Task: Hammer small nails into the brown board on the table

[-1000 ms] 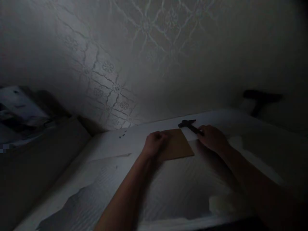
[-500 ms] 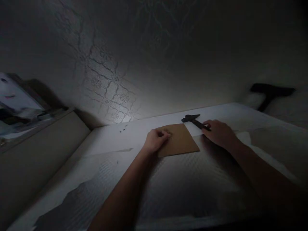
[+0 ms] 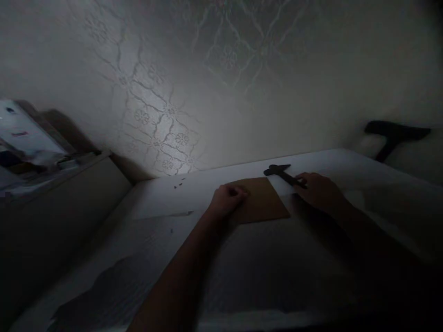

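Hammer (image 3: 282, 174) in right hand (image 3: 316, 190), left hand (image 3: 226, 200) on brown board (image 3: 266, 203)

Right grip is clasping the hammer by the end of its handle; the head is pointing away from the person, toward the patterned wall (image 3: 242, 129). Hammer is sitting just right of the board's far right corner, at the white tabletop (image 3: 207, 179); can't tell if the head is touching down. Board is lying flat between the hands. Left hand is resting on the board's left part, fingers curling; can't tell if that grip is pinching anything small. Small dark bits (image 3: 180, 185) are lying on the tabletop, left of the board, near the wall.
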### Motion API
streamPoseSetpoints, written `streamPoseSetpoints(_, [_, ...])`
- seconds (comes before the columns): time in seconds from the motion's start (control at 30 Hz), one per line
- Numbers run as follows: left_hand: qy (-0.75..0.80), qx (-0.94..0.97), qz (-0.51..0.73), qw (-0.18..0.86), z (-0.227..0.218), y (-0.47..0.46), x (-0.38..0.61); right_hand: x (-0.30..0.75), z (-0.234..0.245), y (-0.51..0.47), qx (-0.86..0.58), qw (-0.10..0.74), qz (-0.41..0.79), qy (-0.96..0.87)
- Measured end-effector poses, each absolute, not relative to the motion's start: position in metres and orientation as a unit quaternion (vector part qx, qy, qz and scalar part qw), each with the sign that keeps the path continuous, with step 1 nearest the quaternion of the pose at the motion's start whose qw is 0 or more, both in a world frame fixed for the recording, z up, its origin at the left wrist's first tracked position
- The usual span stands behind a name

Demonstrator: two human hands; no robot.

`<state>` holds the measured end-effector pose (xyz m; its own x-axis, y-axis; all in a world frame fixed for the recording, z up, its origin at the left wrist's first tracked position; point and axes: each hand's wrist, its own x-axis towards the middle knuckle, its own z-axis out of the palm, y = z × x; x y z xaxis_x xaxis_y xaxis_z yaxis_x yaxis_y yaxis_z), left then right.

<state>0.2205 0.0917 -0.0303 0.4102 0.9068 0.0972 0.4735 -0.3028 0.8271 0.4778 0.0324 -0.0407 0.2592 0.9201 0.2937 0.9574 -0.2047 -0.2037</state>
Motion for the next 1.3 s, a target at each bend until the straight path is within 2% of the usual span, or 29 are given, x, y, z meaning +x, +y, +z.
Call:
streamPoseSetpoints(0.13, [0.446, 0.739, 0.299, 0.407, -0.032, 0.093, 0.221, 0.476, -0.037, 0.031, -0.773, 0.175, -0.044, -0.608])
streamPoseSetpoints(0.5, [0.47, 0.733, 0.281, 0.403, -0.029, 0.094, 0.226, 0.472, -0.038, 0.028, -0.785, 0.167, -0.05, -0.594])
streamPoseSetpoints(0.83, [0.461, 0.706, 0.293, 0.451, -0.025, 0.097, 0.223, 0.475, -0.041, 0.028, -0.778, 0.172, -0.058, -0.601])
streamPoseSetpoints(1.03, [0.46, 0.711, 0.288, 0.446, -0.027, 0.098, 0.222, 0.473, -0.034, 0.022, -0.798, 0.139, -0.012, -0.586])
streamPoseSetpoints(1.17, [0.456, 0.723, 0.29, 0.431, -0.03, 0.098, 0.221, 0.476, -0.033, 0.021, -0.792, 0.116, -0.023, -0.6])
streamPoseSetpoints(1.3, [0.436, 0.731, 0.295, 0.433, -0.032, 0.096, 0.218, 0.475, -0.031, 0.019, -0.763, 0.16, -0.04, -0.626])
